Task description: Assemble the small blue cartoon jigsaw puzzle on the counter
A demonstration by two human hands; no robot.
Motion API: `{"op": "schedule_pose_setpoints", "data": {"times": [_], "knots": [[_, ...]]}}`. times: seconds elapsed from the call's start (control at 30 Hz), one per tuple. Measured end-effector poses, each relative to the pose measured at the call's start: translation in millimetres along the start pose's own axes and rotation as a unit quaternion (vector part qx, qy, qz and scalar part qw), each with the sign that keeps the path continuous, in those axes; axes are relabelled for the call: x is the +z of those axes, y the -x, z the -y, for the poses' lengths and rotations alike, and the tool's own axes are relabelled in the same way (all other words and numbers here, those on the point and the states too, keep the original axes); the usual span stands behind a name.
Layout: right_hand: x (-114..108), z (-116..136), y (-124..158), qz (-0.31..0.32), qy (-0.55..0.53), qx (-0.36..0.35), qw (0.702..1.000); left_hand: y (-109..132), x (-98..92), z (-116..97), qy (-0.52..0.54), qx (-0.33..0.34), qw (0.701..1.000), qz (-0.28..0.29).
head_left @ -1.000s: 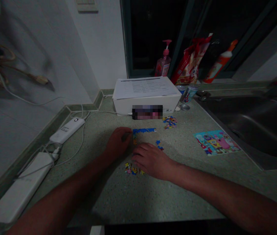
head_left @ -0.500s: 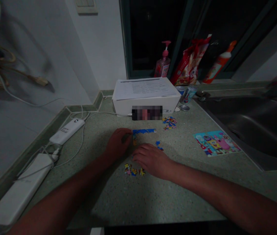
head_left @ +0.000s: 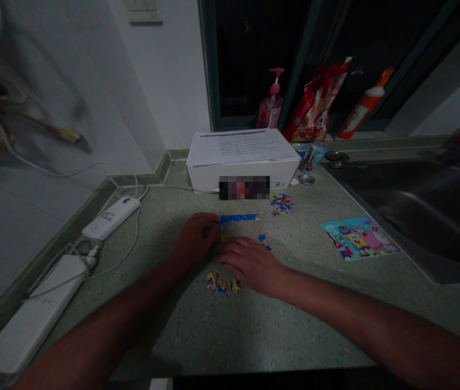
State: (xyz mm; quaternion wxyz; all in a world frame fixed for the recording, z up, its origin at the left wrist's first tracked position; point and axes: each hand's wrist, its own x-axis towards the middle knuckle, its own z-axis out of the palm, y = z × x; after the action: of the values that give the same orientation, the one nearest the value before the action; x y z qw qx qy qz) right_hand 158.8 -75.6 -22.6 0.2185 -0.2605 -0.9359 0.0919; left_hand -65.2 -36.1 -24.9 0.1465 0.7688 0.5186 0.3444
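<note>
I see almost no change: left hand (head_left: 198,235) left of the strip (head_left: 238,218), right hand (head_left: 252,265) nearside of it, both part-curled, can't tell what's held, strip no longer than before.

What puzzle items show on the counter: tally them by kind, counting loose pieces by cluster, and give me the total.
Partly assembled blue-edged jigsaw section: 1
Loose clusters of small multicoloured jigsaw pieces: 3 (far pile, middle blue bunch, near row)
Flat rectangular cartoon picture sheet: 1
Total: 5
</note>
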Motion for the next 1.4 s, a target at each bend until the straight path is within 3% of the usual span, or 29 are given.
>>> {"op": "schedule_pose_setpoints", "data": {"times": [0.33, 0.63, 1.4], "knots": [[1.4, -1.7, -0.2, 0.015, -0.009, -0.028, 0.999, -0.4, -1.0, -1.2, 0.000, -0.004, 1.000, 0.003], [-12.0, 5.7, 1.3, -0.002, -0.018, 0.076, 0.997, 0.4, -1.0, -0.5, 0.010, -0.002, 1.000, -0.003], [-7.3, 3.8, 1.9, -0.004, -0.034, 0.079, 0.996, -0.2, -1.0, -1.6, 0.020, 0.006, 1.000, -0.001]]}}
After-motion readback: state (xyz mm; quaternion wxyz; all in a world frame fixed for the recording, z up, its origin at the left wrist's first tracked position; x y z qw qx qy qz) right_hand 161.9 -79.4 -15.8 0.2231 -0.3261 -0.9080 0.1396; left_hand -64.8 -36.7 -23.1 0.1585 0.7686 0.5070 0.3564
